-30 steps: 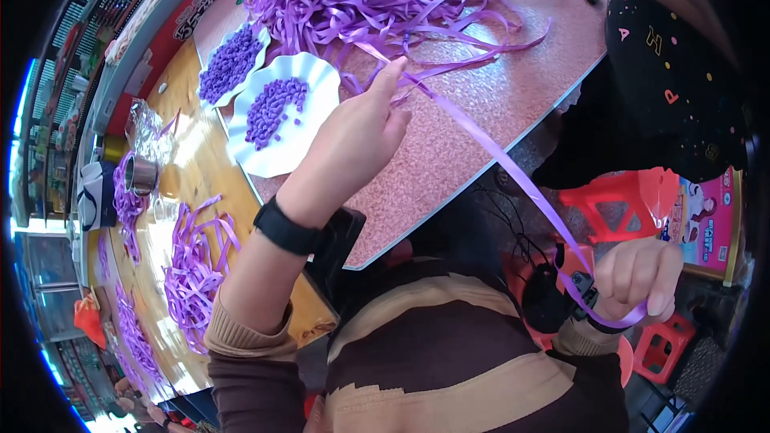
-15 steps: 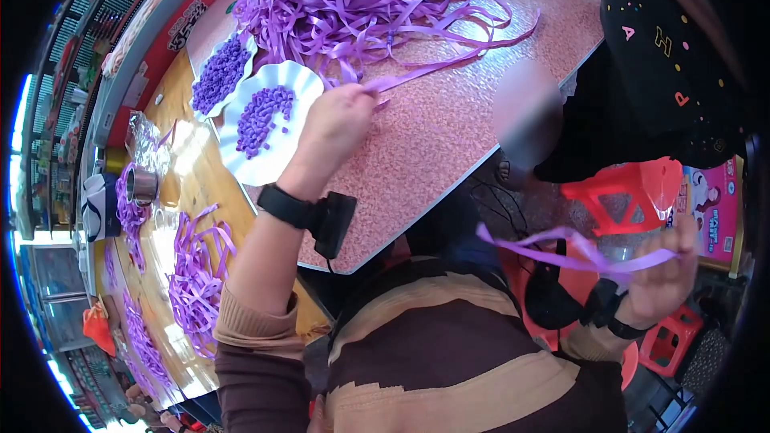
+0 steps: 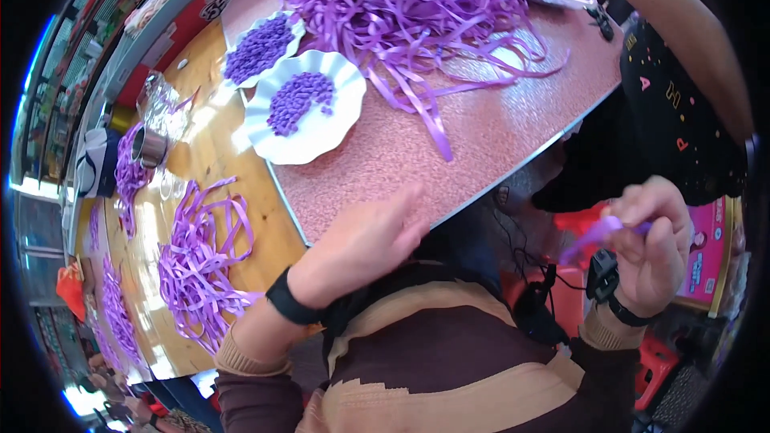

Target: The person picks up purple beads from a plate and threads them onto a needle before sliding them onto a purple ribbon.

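R hand (image 3: 656,252) pinching purple satin ribbon (image 3: 598,236); L hand (image 3: 362,242) hovering empty, well apart, fingers extended; light, steady pinch prob. sparing it creases.

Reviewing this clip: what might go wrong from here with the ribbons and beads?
The purple ribbon in the right hand is out past the edge of the pink table; if the fingers loosen, it could drop.

The ribbon heap is a loose tangle, so pulling one strand might drag others along.

The scalloped white plate holds loose purple beads; a bump from the left hand might scatter them.
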A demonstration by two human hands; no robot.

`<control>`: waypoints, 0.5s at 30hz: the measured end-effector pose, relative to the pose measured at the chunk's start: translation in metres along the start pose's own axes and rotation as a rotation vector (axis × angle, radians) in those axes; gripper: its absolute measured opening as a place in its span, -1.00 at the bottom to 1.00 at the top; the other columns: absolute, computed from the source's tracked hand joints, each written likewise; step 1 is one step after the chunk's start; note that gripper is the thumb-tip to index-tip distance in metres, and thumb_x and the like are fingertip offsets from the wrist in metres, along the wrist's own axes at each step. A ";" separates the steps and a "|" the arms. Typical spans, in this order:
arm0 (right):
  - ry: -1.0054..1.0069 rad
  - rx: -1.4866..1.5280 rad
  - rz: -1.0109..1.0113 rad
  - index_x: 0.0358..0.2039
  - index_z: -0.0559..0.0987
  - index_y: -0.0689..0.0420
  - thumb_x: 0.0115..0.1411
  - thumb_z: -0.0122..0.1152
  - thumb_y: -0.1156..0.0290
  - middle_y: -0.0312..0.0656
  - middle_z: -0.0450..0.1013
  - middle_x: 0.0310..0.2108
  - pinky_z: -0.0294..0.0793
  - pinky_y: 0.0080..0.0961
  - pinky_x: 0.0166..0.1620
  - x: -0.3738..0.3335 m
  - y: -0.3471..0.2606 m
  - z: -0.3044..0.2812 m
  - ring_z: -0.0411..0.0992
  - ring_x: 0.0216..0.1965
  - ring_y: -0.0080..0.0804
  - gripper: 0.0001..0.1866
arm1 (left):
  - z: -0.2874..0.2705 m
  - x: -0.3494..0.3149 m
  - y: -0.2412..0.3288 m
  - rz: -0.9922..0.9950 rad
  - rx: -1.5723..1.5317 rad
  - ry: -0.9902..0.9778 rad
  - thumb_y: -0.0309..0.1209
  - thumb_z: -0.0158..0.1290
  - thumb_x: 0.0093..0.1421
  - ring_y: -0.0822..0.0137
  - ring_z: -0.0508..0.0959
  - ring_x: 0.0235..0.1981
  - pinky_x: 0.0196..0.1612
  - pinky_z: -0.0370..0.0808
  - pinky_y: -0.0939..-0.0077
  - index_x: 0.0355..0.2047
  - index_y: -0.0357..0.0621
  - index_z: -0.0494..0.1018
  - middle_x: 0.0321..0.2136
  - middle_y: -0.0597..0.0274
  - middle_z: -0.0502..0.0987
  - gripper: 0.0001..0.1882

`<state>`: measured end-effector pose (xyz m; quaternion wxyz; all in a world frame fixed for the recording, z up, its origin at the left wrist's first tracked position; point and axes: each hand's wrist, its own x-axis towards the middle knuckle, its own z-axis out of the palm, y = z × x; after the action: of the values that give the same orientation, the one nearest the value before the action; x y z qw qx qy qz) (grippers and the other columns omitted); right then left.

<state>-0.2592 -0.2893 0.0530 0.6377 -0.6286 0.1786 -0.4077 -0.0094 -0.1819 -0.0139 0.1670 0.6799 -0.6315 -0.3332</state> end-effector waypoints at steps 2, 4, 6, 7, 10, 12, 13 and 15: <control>-0.207 -0.014 0.057 -0.37 0.43 0.29 0.17 0.06 0.22 -0.34 0.25 -0.62 0.04 -0.76 -0.58 0.032 -0.007 0.034 0.10 -0.66 -0.75 -0.68 | 0.009 -0.030 -0.012 0.016 -0.093 0.044 -0.33 -0.01 0.11 0.00 0.50 -0.45 -0.38 0.41 0.23 -0.08 -0.23 0.29 -0.49 -0.08 0.48 -0.62; -0.346 -0.067 0.090 -0.33 0.41 0.29 0.19 0.03 0.21 -0.36 0.20 -0.65 0.00 -0.76 -0.60 0.066 -0.020 0.081 0.06 -0.69 -0.75 -0.67 | 0.012 -0.053 -0.015 0.051 -0.210 0.038 -0.34 -0.01 0.13 0.12 0.52 -0.44 -0.37 0.43 0.38 -0.12 -0.20 0.36 -0.46 -0.03 0.49 -0.68; -0.524 -0.011 0.029 -0.25 0.42 0.31 0.18 0.00 0.29 -0.34 0.24 -0.65 0.09 -0.73 -0.59 0.100 -0.021 0.137 0.14 -0.68 -0.70 -0.70 | 0.018 -0.079 -0.020 0.064 -0.324 0.068 -0.33 -0.01 0.15 0.17 0.52 -0.47 -0.38 0.43 0.40 -0.14 -0.20 0.37 -0.48 0.02 0.49 -0.70; -0.674 0.085 -0.016 -0.21 0.42 0.31 0.17 -0.01 0.33 -0.32 0.30 -0.63 0.17 -0.70 -0.58 0.118 -0.019 0.160 0.21 -0.67 -0.64 -0.71 | 0.011 -0.086 -0.016 0.021 -0.298 0.024 -0.32 0.00 0.15 0.15 0.51 -0.49 -0.40 0.42 0.39 -0.15 -0.20 0.37 -0.50 0.05 0.48 -0.70; -0.579 -0.747 -1.159 -0.18 0.43 0.30 0.14 -0.01 0.35 -0.20 0.45 -0.46 0.37 -0.63 -0.40 0.144 -0.014 0.230 0.42 -0.51 -0.46 -0.69 | 0.018 -0.109 -0.023 -0.020 -0.383 0.050 -0.32 -0.01 0.16 0.10 0.51 -0.48 -0.43 0.42 0.36 -0.16 -0.20 0.36 -0.52 0.03 0.48 -0.72; -0.601 -0.699 -1.225 -0.19 0.43 0.30 0.13 0.00 0.35 -0.19 0.45 -0.47 0.37 -0.63 -0.40 0.141 -0.003 0.258 0.42 -0.50 -0.45 -0.70 | 0.026 -0.119 -0.031 0.017 -0.398 0.100 -0.31 -0.03 0.17 0.07 0.51 -0.46 -0.43 0.42 0.34 -0.18 -0.19 0.35 -0.51 0.00 0.48 -0.73; -0.594 -0.690 -1.272 -0.21 0.44 0.30 0.12 0.01 0.36 -0.18 0.45 -0.47 0.37 -0.62 -0.41 0.148 0.001 0.284 0.42 -0.50 -0.45 -0.70 | 0.030 -0.123 -0.033 0.017 -0.395 0.111 -0.31 -0.03 0.17 0.07 0.51 -0.46 -0.43 0.42 0.34 -0.18 -0.19 0.35 -0.51 0.00 0.48 -0.73; -0.591 -0.652 -1.357 -0.23 0.46 0.29 0.10 0.04 0.36 -0.17 0.45 -0.48 0.38 -0.62 -0.41 0.175 -0.001 0.343 0.43 -0.48 -0.44 -0.71 | 0.037 -0.133 -0.041 0.045 -0.419 0.196 -0.30 -0.04 0.16 0.00 0.49 -0.47 -0.43 0.39 0.22 -0.24 -0.20 0.33 -0.57 -0.01 0.46 -0.75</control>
<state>0.1004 -0.1948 0.1535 0.0568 -0.8363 -0.3079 -0.4502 -0.0005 -0.0400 -0.0348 0.3725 0.6453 -0.5441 -0.3857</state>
